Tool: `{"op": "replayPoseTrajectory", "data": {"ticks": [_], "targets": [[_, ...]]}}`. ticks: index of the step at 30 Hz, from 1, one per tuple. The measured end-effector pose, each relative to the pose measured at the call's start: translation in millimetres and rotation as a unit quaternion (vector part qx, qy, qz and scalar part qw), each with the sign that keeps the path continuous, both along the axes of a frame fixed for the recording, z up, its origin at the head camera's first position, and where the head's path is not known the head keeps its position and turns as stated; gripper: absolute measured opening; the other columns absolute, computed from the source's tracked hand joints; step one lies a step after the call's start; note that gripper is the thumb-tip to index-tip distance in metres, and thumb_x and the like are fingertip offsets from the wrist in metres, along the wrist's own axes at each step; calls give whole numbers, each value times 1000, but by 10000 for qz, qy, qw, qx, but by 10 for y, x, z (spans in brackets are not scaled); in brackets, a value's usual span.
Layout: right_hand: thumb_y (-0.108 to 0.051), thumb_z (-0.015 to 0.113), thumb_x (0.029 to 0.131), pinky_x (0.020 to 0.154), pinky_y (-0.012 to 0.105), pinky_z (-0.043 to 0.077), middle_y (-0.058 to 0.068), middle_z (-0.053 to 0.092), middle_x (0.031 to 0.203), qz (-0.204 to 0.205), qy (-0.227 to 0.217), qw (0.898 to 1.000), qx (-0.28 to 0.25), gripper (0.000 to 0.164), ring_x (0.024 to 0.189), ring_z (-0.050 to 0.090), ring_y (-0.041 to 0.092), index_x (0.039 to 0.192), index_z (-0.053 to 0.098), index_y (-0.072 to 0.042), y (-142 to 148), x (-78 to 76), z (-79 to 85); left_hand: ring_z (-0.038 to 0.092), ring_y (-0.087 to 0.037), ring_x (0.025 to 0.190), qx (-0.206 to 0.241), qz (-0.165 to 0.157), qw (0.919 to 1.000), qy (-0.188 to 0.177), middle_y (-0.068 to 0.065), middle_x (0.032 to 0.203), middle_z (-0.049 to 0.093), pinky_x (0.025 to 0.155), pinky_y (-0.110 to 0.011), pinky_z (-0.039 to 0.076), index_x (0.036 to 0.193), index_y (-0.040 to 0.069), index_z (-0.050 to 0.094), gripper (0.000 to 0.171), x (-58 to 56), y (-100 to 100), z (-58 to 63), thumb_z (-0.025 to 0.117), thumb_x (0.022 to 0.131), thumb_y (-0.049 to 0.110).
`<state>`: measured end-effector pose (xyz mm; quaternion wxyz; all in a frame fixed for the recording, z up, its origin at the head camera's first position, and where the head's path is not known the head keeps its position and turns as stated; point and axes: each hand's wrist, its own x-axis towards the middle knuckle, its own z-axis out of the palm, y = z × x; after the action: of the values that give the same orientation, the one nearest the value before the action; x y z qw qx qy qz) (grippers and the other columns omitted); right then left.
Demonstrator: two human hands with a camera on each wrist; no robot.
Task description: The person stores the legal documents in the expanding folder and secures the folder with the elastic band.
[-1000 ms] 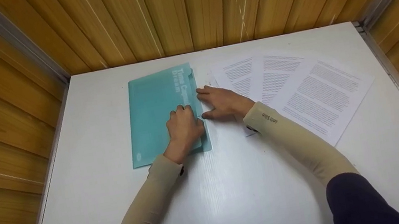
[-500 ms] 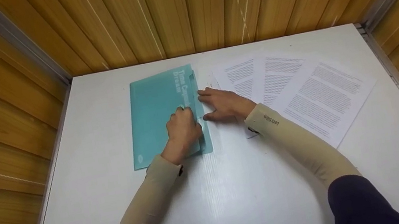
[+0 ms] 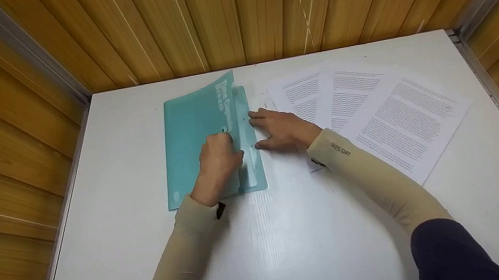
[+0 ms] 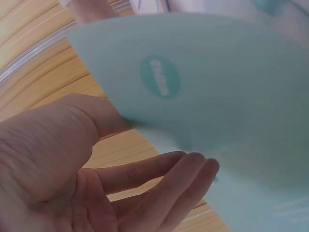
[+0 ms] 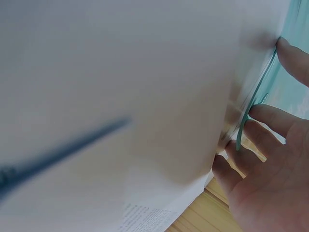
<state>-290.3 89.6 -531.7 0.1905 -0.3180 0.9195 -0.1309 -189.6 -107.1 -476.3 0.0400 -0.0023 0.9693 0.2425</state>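
Note:
A teal plastic file folder [image 3: 186, 140] with white lettering lies on the white table, its front cover partly lifted along the right side. My left hand [image 3: 218, 163] pinches that cover's edge. In the left wrist view, the thumb goes behind the translucent cover [image 4: 207, 96] while the fingers of the left hand [image 4: 145, 193] lie on the other face. My right hand [image 3: 282, 128] rests with spread fingers at the folder's right edge. In the right wrist view, fingertips of the right hand [image 5: 270, 150] touch the teal back edge [image 5: 257, 92].
Three printed paper sheets [image 3: 402, 127] lie fanned out on the right of the table [image 3: 269, 258], partly under the right forearm. Wooden-plank walls [image 3: 253, 12] stand at the back and both sides.
My left hand has moved slightly left, raising the folder's cover edge away from the back part, whose right strip shows wider. My right hand stays at the edge.

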Motion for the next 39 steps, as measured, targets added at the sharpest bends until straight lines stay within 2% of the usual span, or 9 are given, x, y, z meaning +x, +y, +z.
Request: {"op": "replayPoseTrajectory", "data": {"ticks": [3, 7, 14, 19, 23, 30, 39], "targets": [[-55, 65, 101, 131, 49, 25, -4, 22, 179, -30, -9, 10000, 8, 82, 166, 16, 24, 168, 35, -18, -3, -2, -11, 59, -22, 76, 241, 58, 9997, -22, -23, 96, 75, 68, -43, 55, 106, -9, 77, 19, 7, -26, 36, 73, 93, 4], [-55, 65, 101, 131, 48, 24, -5, 22, 179, -68, -5, 10000, 5, 82, 166, 17, 23, 168, 36, -19, -5, -2, -18, 60, -22, 73, 450, 111, 9989, 72, -25, 98, 76, 64, -41, 54, 107, -10, 78, 20, 21, -58, 70, 68, 92, -2], [-55, 65, 101, 131, 48, 24, -4, 23, 179, -72, -5, 10000, -20, 82, 166, 17, 24, 168, 36, -18, -1, -5, -19, 60, -23, 72, 739, 182, 9956, 549, -25, 99, 77, 64, -41, 55, 103, -10, 80, 24, 48, -141, 85, 61, 90, -5], [-54, 66, 100, 130, 50, 25, -2, 24, 178, -46, -15, 9999, -97, 82, 166, 18, 25, 167, 38, -17, 6, -7, -29, 69, -25, 78, 904, 197, 9914, 928, -24, 103, 79, 67, -42, 60, 106, -9, 81, 24, 74, -215, 84, 63, 91, -3], [-55, 66, 101, 130, 49, 25, -1, 25, 178, -19, 57, 9999, -111, 81, 166, 19, 26, 167, 39, -15, 4, -10, -42, 77, -27, 82, 1046, 244, 9889, 1023, -22, 104, 80, 67, -42, 63, 108, -6, 82, 22, 94, -266, 92, 66, 93, 1], [-56, 66, 101, 131, 48, 24, -2, 24, 178, -81, 19, 9999, -76, 82, 166, 18, 25, 167, 38, -17, -3, 3, -43, 78, -27, 81, 1199, 168, 9850, 1233, -21, 99, 81, 65, -42, 62, 102, -4, 84, 20, 100, -328, 116, 66, 96, 3], [-54, 65, 101, 131, 50, 24, -1, 23, 179, 32, 85, 9999, -129, 82, 166, 17, 26, 168, 36, -15, 6, 10, -32, 80, -31, 83, 1487, 36, 9770, 1531, -25, 98, 80, 70, -46, 64, 105, -8, 82, 21, 127, -474, 194, 67, 96, 3]]}}
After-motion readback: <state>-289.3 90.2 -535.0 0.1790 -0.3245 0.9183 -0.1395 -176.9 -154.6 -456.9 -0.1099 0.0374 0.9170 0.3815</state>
